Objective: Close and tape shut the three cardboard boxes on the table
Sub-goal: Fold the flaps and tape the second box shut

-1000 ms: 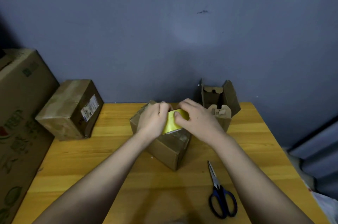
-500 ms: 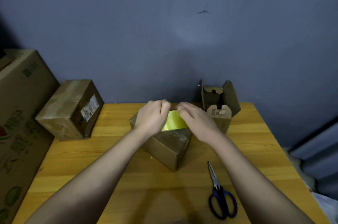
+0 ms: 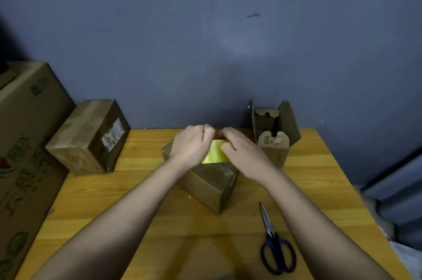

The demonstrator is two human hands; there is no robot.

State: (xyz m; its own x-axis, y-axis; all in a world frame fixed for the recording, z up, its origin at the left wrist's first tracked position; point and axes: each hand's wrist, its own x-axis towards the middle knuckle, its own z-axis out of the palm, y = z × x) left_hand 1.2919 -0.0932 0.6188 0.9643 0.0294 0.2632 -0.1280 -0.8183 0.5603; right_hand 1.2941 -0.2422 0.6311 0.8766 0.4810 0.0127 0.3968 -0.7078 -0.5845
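A closed cardboard box (image 3: 205,185) sits corner-on in the middle of the wooden table (image 3: 159,222). Over its top both hands hold a roll of yellow tape (image 3: 215,153). My left hand (image 3: 193,145) grips the roll's left side with curled fingers. My right hand (image 3: 242,150) curls over its right side, fingertips at the far edge, meeting the left hand. Another small box (image 3: 275,133) stands behind on the right with its flaps open. A taped box (image 3: 89,138) with a white label lies at the table's back left.
Blue-handled scissors (image 3: 275,244) lie on the table at front right, blades pointing away. A large printed carton (image 3: 25,154) stands against the table's left edge. A grey-blue wall (image 3: 205,51) closes the back. The table's right edge drops off beside dark furniture.
The tape roll and both hands shifted slightly toward the far side of the box; the fingertips of both hands now meet at the roll's far edge.
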